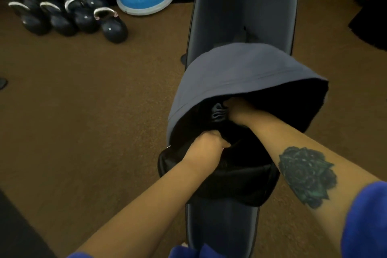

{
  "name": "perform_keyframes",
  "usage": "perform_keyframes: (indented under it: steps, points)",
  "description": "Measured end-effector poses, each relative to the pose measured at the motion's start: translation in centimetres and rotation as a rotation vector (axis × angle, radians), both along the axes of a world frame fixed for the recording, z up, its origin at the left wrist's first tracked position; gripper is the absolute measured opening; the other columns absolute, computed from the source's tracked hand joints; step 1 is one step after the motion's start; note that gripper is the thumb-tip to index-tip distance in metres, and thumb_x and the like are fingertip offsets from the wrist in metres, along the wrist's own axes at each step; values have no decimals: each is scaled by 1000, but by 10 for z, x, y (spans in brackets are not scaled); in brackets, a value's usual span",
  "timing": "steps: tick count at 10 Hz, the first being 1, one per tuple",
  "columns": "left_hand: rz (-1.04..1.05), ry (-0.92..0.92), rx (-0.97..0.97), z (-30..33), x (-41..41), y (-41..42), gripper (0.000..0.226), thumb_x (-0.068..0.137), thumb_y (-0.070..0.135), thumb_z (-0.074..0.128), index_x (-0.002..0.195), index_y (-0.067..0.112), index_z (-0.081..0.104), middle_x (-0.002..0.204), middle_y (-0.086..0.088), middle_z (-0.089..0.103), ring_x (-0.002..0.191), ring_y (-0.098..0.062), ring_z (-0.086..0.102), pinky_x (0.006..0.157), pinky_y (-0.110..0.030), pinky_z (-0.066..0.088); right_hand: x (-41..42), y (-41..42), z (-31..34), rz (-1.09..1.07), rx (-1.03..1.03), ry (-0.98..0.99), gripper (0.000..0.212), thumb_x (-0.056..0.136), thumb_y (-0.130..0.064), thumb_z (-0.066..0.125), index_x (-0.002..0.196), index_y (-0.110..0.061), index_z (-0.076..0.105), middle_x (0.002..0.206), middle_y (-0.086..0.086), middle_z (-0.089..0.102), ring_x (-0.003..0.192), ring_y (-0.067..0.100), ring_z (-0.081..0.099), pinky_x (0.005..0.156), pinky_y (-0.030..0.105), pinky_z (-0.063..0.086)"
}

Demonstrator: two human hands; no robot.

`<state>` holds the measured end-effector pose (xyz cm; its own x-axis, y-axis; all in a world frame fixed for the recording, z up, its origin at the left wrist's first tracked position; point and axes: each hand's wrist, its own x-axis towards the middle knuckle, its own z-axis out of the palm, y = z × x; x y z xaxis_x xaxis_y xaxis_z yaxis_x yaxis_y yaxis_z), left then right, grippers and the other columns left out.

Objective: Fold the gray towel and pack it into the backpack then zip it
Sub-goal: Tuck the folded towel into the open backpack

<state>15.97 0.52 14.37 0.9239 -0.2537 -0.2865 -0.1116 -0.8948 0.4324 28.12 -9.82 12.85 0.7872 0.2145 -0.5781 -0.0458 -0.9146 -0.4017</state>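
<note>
The backpack [240, 81] lies open on the dark padded worktop [247, 2], its interior black and largely unreadable. Only a small bunched portion of the gray towel [218, 113] is seen inside the opening; the rest is hidden. The right hand [236, 107] is reached deep into the bag, its fingers concealed, the grip apparently closed on the towel. The left hand [206, 144] is fisted, its grip clamped on the near black edge of the opening. Both forearms are extended forward.
</note>
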Motion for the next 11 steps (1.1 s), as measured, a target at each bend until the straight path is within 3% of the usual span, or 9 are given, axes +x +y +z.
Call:
perform_keyframes:
  steps: [1, 3, 4, 5, 6, 8, 9, 10, 11]
  points:
    - [-35, -3, 21, -10, 1, 2, 35, 93, 7, 48, 122, 19, 64, 122, -10, 59, 110, -28, 56, 93, -35, 47, 0, 4, -32, -51, 16, 14, 33, 99, -10, 38, 126, -2, 56, 133, 19, 54, 123, 32, 50, 97, 31, 39]
    - [-50, -56, 23, -15, -1, 2, 41, 92, 6, 50, 127, 24, 59, 123, -9, 56, 111, -28, 56, 93, -36, 48, -11, 8, -41, 27, -52, 56, 37, 101, -10, 35, 135, -3, 46, 139, 20, 47, 127, 32, 46, 103, 36, 36]
    - [-40, -55, 33, -15, 1, 1, 44, 91, 4, 52, 129, 25, 58, 127, -9, 54, 115, -27, 54, 95, -34, 48, -11, 6, -21, 79, -60, 77, 39, 97, -16, 50, 135, -8, 48, 139, 16, 48, 125, 30, 48, 97, 33, 40]
    - [5, -46, -4, -6, 7, 2, 42, 90, 4, 53, 127, 23, 60, 127, -9, 55, 114, -27, 55, 94, -31, 46, -9, -7, 10, 70, -45, 19, 56, 87, -17, 67, 139, -16, 46, 144, 9, 45, 128, 28, 46, 99, 31, 40]
    - [42, -44, -37, 4, 13, 3, 36, 89, 2, 51, 118, 19, 65, 123, -9, 59, 112, -26, 56, 92, -30, 45, -22, -30, 40, 10, -158, -127, 44, 91, -1, 48, 132, -16, 55, 136, 12, 52, 120, 30, 53, 96, 34, 46]
    - [113, 30, -78, 13, 28, 5, 34, 89, 7, 56, 118, 21, 65, 127, -9, 58, 112, -29, 58, 100, -37, 47, -57, -49, 52, 198, -401, -170, 30, 84, -7, 53, 110, -15, 66, 107, 13, 65, 99, 32, 62, 75, 36, 50]
    - [112, 4, -30, 16, 35, 10, 35, 88, 15, 60, 123, 21, 60, 130, -6, 51, 116, -25, 53, 98, -35, 46, -54, -52, 46, 128, -393, -223, 22, 92, -8, 49, 105, -7, 66, 104, 15, 64, 94, 34, 62, 77, 38, 50]
    - [232, 4, 153, 20, 51, 18, 34, 90, 24, 59, 123, 16, 56, 138, -10, 36, 124, -29, 43, 101, -38, 41, -49, -51, 41, 51, -411, -314, 25, 97, -11, 46, 114, -5, 63, 121, 15, 54, 100, 36, 59, 77, 39, 48]
    - [323, -1, 250, 20, 66, 22, 35, 96, 29, 47, 127, 16, 55, 140, -13, 40, 126, -32, 42, 103, -39, 37, -43, -51, 35, -60, -395, -360, 26, 97, -13, 46, 117, -6, 62, 122, 17, 54, 106, 38, 56, 78, 39, 45]
